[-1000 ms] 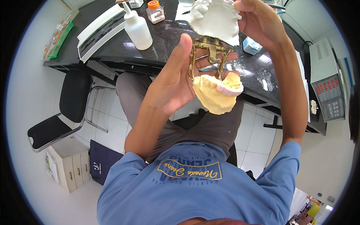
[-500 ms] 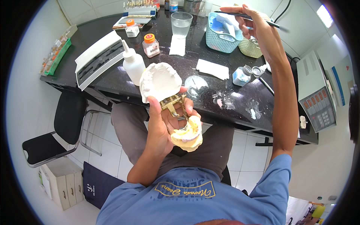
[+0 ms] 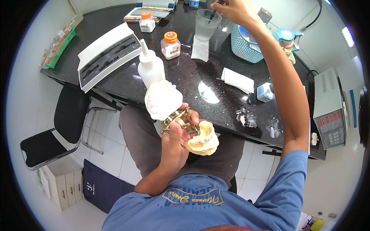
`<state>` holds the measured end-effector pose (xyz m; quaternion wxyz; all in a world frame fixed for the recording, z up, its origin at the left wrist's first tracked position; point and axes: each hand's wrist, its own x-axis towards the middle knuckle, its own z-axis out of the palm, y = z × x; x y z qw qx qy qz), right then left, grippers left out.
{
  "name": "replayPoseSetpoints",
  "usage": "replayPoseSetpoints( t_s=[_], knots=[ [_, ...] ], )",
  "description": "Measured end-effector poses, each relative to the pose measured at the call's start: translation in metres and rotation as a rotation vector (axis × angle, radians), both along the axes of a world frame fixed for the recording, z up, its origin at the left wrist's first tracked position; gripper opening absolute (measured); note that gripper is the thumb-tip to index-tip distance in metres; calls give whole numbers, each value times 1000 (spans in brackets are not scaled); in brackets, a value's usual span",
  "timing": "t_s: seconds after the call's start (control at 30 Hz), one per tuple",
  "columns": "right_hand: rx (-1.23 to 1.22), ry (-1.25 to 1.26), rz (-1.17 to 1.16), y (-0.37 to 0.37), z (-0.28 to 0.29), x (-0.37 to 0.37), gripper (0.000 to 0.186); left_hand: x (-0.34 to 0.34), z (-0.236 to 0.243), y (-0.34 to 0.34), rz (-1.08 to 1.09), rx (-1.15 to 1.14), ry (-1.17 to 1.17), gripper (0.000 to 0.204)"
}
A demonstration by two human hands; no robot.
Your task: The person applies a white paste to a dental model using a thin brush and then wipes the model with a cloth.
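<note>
We held the hinged brass frame with its plaster teeth (image 3: 181, 119) in our left hand (image 3: 175, 144), fingers closed round it over the lap, while our right hand (image 3: 235, 9), far across the table (image 3: 185, 77), pinched a thin tool in the cup (image 3: 206, 24).

Blue short-sleeved T-shirt (image 3: 200, 210), plain knit, slightly faded. Across the chest a yellow-outlined emblem (image 3: 192, 197) shaped like a banner, with curved yellow lettering inside and a smaller line beneath. Sleeves ending above the elbow, the right sleeve (image 3: 287, 181) with a stitched hem and soft folds. Grey-brown trousers (image 3: 144, 146) of smooth cloth, creased over the thighs. Bare forearms from the sleeve edges down. Left hand (image 3: 175, 144) bare, without glove, ring or watch in sight. Right hand (image 3: 235, 9) likewise bare at the top edge, no wristband visible. Feet and shoes hidden under the desk edge and the torso.
</note>
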<state>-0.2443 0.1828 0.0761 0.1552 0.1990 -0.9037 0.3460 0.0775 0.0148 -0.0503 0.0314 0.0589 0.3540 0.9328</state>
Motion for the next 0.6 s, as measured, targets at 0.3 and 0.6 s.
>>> replayPoseSetpoints(
  t_s=[0.3, 0.6],
  knots=[
    [-80, 100, -104, -18, 3, 154, 12, 9, 3, -2, -95, 215, 16, 99],
    [-2, -12, -46, 0, -47, 167, 11, 12, -8, 9, 80, 80, -38, 97]
  ],
)
